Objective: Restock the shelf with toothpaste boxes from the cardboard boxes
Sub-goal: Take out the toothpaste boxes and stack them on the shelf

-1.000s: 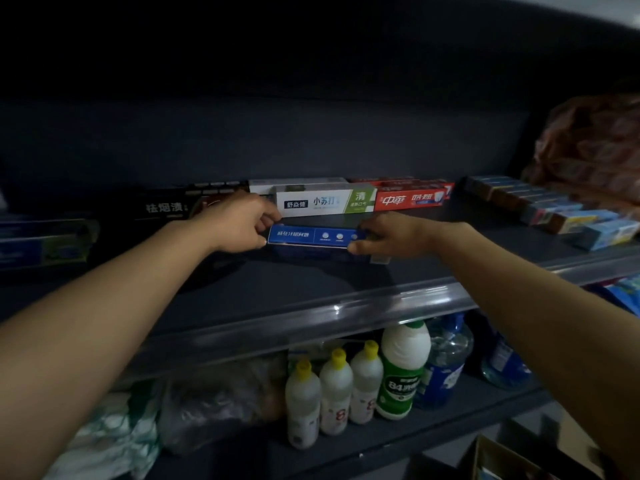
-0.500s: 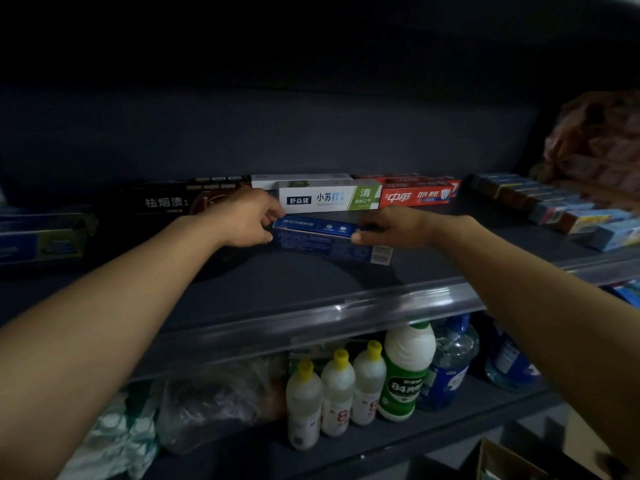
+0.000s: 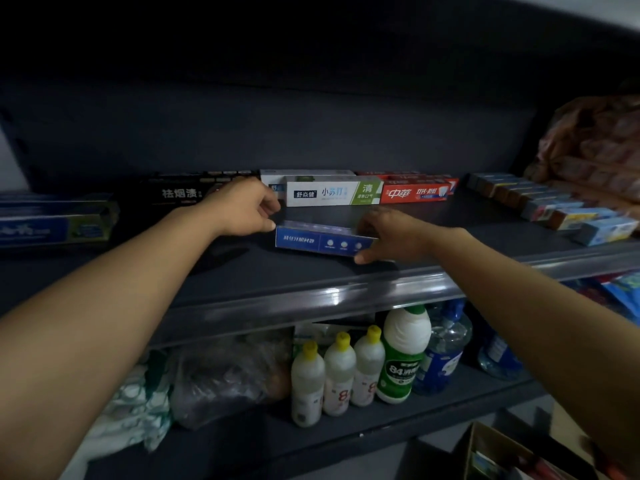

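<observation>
2 bare hands at a dark shelf (image 3: 311, 282), left hand (image 3: 242, 207) pinching the left end of a blue toothpaste box (image 3: 320, 241), right hand (image 3: 388, 233) gripping its right end, box lying lengthwise in front of a white-green box (image 3: 332, 194).

Dim light, dark grey back panel (image 3: 242, 133), lower shelf board (image 3: 346, 441)
</observation>
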Available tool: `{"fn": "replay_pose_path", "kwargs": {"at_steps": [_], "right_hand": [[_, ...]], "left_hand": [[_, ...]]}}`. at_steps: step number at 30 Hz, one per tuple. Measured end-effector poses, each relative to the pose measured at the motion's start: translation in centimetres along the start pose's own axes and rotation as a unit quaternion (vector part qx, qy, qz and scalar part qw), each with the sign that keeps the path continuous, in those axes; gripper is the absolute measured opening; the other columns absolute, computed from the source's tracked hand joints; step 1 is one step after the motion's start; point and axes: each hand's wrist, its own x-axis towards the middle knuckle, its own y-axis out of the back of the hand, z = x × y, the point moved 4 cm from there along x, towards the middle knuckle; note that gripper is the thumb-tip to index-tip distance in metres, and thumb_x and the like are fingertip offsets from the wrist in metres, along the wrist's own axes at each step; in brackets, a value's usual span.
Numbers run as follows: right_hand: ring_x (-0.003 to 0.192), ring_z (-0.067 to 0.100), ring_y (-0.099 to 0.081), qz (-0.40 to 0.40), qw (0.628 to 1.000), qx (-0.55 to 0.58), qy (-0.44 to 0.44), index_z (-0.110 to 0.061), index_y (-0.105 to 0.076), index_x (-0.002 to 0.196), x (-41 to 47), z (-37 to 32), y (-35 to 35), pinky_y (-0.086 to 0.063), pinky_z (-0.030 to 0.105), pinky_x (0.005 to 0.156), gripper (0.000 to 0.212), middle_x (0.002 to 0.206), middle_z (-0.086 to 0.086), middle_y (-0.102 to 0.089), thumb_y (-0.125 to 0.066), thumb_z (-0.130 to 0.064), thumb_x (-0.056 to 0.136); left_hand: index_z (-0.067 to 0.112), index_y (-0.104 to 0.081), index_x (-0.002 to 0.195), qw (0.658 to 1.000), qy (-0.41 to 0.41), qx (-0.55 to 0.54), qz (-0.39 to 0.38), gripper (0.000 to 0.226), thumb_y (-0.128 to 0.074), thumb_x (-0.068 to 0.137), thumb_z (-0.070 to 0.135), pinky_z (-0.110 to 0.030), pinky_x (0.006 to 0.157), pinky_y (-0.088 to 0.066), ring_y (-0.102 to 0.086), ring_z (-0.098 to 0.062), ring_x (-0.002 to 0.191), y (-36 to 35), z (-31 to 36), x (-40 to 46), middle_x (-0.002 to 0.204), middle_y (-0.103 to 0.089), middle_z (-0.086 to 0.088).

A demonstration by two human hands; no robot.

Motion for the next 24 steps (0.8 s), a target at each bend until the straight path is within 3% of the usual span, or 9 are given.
{"fn": "replay_pose_path", "kwargs": {"at_steps": [4,11,17,24], "right_hand": [[0.113,0.022,-0.042,0.02,0.998,-0.054,0.015,-0.013,-0.05,0.125,-0.6,-0.6,-0.3,-0.035,0.033,0.091,0.065,0.123,0.007,-0.044,-0.072,-0.049,0.077],[0.122,0.023,-0.037,0.123,0.983,-0.112,0.073,-0.016,-0.041,0.13,-0.6,-1.4,0.7,-0.026,0.041,0.104,0.066,0.133,0.007,-0.04,-0.07,-0.047,0.079],[0.105,0.031,-0.049,0.227,0.946,-0.186,0.137,-0.006,-0.052,0.113,-1.0,-4.5,2.6,-0.037,0.041,0.086,0.052,0.115,0.016,-0.051,-0.075,-0.036,0.077],[0.097,0.034,-0.059,0.255,0.935,-0.212,0.126,-0.01,-0.051,0.108,0.3,-9.6,3.8,-0.041,0.041,0.081,0.053,0.106,0.013,-0.063,-0.077,-0.038,0.073]], "left_hand": [[0.009,-0.067,0.115,1.0,0.001,-0.009,-0.003,0.038,-0.077,0.079,0.012,-0.031,0.092,-0.052,-0.067,-0.016,0.097,0.1,-0.1,-0.5,0.108,-0.071,-0.004],[0.008,-0.063,0.122,0.999,0.005,-0.008,-0.045,0.047,-0.077,0.077,0.009,-0.035,0.095,-0.051,-0.065,-0.018,0.101,0.1,-1.7,0.0,0.114,-0.068,-0.006],[0.001,-0.059,0.125,0.993,0.003,-0.079,-0.084,0.05,-0.074,0.077,-0.004,-0.026,0.085,-0.051,-0.064,-0.02,0.101,0.8,-2.4,-1.0,0.115,-0.066,-0.012],[0.003,-0.059,0.124,0.99,0.032,-0.116,-0.073,0.05,-0.073,0.077,-0.007,-0.033,0.092,-0.052,-0.066,-0.022,0.1,5.7,-5.3,-5.2,0.111,-0.069,-0.012]]}}
